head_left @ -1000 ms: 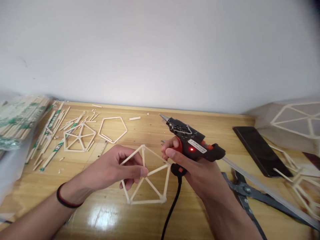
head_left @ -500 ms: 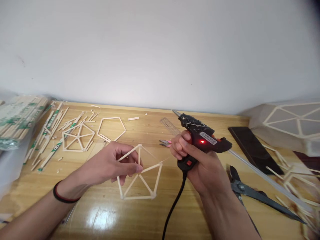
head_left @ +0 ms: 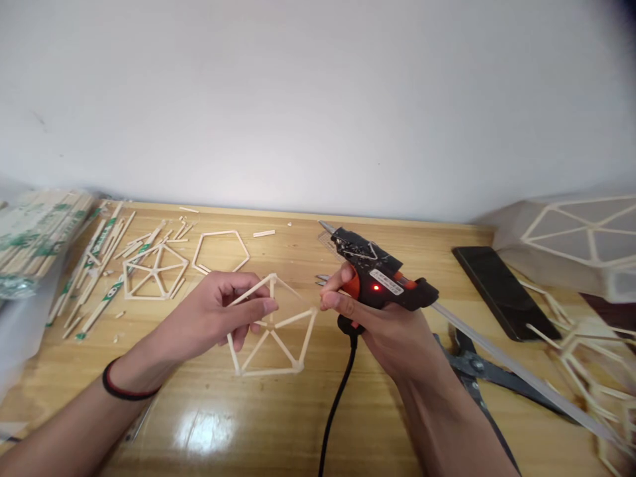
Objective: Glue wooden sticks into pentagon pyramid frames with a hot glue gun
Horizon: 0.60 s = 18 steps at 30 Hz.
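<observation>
My left hand point(head_left: 237, 310) pinches a pentagon-shaped stick frame point(head_left: 271, 374) near its hub, where glued wooden spokes meet. The frame is held above the table, and its upper right side shows only a thin strand. My right hand point(head_left: 370, 315) is wrapped round a black and orange hot glue gun point(head_left: 380, 262) with a lit red light. The nozzle points up and left, away from the frame. The right thumb and fingertip come close together beside the frame's right corner; whether they touch it I cannot tell.
A spoked stick frame point(head_left: 156, 270), a plain stick outline point(head_left: 222, 233) and loose sticks point(head_left: 102, 271) lie left, near a bag of sticks point(head_left: 47, 232). To the right are a black phone point(head_left: 504, 291), large scissors point(head_left: 477, 368) and a covered stick structure point(head_left: 591, 238).
My right hand has moved left with the glue gun, bringing its fingertips close to the frame's right corner. The left hand and frame have risen slightly.
</observation>
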Motion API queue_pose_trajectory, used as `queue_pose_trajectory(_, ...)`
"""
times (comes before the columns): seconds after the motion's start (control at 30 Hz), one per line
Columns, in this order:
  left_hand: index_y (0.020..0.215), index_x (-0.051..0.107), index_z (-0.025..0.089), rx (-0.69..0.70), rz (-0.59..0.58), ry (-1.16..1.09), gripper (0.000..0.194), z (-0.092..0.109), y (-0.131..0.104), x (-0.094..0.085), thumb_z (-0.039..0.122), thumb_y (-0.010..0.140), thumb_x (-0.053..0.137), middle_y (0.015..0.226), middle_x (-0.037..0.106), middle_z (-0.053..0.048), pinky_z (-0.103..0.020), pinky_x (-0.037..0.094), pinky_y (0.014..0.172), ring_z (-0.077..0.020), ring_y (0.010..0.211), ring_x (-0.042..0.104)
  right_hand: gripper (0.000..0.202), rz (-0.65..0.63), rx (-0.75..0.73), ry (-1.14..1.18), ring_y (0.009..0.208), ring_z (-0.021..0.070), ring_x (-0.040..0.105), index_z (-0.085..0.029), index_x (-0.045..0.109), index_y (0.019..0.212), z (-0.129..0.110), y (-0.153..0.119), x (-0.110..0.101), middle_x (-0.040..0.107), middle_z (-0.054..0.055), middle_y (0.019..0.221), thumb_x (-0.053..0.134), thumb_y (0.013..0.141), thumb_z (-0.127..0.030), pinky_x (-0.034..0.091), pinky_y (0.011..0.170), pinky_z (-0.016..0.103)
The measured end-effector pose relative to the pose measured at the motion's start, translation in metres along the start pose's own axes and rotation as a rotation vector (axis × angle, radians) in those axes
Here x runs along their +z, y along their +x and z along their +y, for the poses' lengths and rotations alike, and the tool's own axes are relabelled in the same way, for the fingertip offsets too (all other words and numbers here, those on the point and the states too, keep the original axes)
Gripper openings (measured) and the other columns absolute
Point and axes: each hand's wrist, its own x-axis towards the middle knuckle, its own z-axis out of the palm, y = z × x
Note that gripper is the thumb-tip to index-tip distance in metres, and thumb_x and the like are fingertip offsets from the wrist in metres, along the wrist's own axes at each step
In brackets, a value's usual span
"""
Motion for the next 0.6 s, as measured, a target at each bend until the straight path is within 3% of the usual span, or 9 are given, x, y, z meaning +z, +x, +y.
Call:
queue_pose_trajectory(0.17, 0.077, 0.068, 0.017, 0.031, 0.051, -0.014, 0.034, 0.001, 0.0, 0.0, 0.047, 0.09, 0.077, 0.057, 0.061, 0.003, -0.017, 0.039, 0.041, -0.0079, 0.043, 0.055, 0.035, -0.041, 0.002, -0.046, 0.07, 0.0161, 0.058, -0.026, 0.065, 0.088, -0.004, 0.001, 0.003, 0.07, -0.002, 0.081, 0.094, 0.075, -0.039, 0.044, 0.06, 0.03)
queue_pose_trajectory(0.33, 0.076, 0.068, 0.017, 0.06, 0.046, -0.006, 0.031, 0.0, -0.001, 0.002, 0.043, 0.092, 0.076, 0.057, 0.06, 0.004, -0.016, 0.037, 0.04, -0.0065, 0.042, 0.053, 0.028, -0.059, -0.041, -0.15, 0.076, 0.0192, 0.066, -0.026, 0.07, 0.091, -0.006, 0.001, 0.008, 0.077, 0.003, 0.095, 0.09, 0.078, -0.04, 0.051, 0.066, 0.034)
queue_pose_trajectory(0.5, 0.075, 0.067, 0.017, 0.048, 0.029, -0.023, 0.029, 0.0, 0.0, 0.003, 0.038, 0.094, 0.074, 0.058, 0.059, 0.005, -0.015, 0.037, 0.04, -0.0053, 0.041, 0.053, 0.025, -0.029, -0.094, -0.213, 0.08, 0.0233, 0.072, -0.024, 0.074, 0.085, -0.004, -0.001, 0.013, 0.078, 0.004, 0.084, 0.091, 0.076, -0.042, 0.057, 0.077, 0.038)
queue_pose_trajectory(0.6, 0.077, 0.067, 0.017, 0.027, 0.025, -0.042, 0.027, -0.001, 0.001, 0.004, 0.037, 0.093, 0.075, 0.06, 0.061, 0.005, -0.015, 0.037, 0.038, -0.0055, 0.041, 0.053, 0.022, 0.01, -0.178, -0.31, 0.078, 0.0227, 0.071, -0.024, 0.072, 0.082, -0.001, -0.002, 0.015, 0.075, 0.003, 0.081, 0.088, 0.081, -0.039, 0.056, 0.074, 0.037)
